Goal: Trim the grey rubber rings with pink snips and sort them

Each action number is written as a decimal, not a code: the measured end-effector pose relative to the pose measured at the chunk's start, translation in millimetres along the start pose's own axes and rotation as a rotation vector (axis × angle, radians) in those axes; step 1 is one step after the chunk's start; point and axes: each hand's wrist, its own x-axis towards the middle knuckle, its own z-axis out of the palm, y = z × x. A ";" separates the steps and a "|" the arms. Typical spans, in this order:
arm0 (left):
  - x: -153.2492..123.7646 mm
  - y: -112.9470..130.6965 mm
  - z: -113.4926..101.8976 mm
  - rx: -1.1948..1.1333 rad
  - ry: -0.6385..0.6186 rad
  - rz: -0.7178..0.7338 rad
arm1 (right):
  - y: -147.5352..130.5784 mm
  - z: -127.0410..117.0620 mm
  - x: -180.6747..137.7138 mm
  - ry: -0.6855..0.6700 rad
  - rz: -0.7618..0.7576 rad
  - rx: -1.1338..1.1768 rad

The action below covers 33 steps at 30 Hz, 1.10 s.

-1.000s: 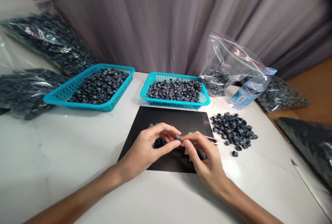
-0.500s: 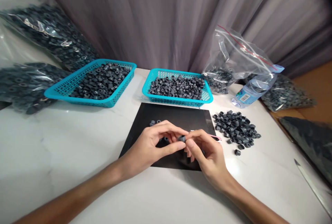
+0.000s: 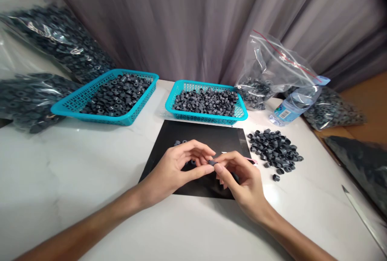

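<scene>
A small dark grey plastic ring-shaped piece (image 3: 213, 163) is pinched between the fingertips of both hands, above a black mat (image 3: 223, 136). My left hand (image 3: 184, 162) comes in from the left, its thumb touching the piece and its fingers curled behind. On the other side, my right hand (image 3: 240, 172) grips it with thumb and forefinger. Several like pieces (image 3: 181, 142) lie on the mat, partly hidden by my left hand. Beyond my right hand shows part of a pink-edged tool (image 3: 252, 161), its kind hidden.
Two blue baskets (image 3: 130, 118) (image 3: 207, 118) full of grey pieces stand at the back. A loose heap of pieces (image 3: 273, 148) lies right of the mat. Around it are a water bottle (image 3: 292, 106), a zip bag (image 3: 256, 88) and a blade-like strip (image 3: 359, 208). Filled bags (image 3: 60, 35) stand left.
The small piece has turned between my fingers, its opening less visible now. My left forefinger has lifted slightly away from it. The baskets and heap look the same.
</scene>
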 end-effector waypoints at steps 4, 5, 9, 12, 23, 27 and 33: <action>0.2 0.7 -0.8 -0.036 -0.006 -0.005 | -0.4 0.2 1.0 0.019 -0.019 -0.009; 0.3 1.1 -0.8 -0.043 -0.007 -0.006 | -0.1 0.2 0.9 0.025 -0.021 -0.011; 0.6 2.3 -0.8 -0.053 0.009 -0.011 | 1.0 -0.5 0.0 0.038 -0.039 -0.010; 0.9 2.9 -0.7 -0.049 0.017 -0.014 | 0.8 -0.7 -0.2 0.035 -0.042 -0.015; 1.6 4.8 -0.2 -0.015 0.034 -0.010 | 3.6 -0.5 -2.1 0.032 -0.030 -0.012; 1.8 5.6 0.4 -0.032 0.032 -0.014 | 4.3 -0.9 -2.5 0.028 -0.030 -0.002; 1.7 5.1 0.4 -0.053 0.021 -0.035 | 2.1 0.1 -1.2 0.032 -0.045 -0.026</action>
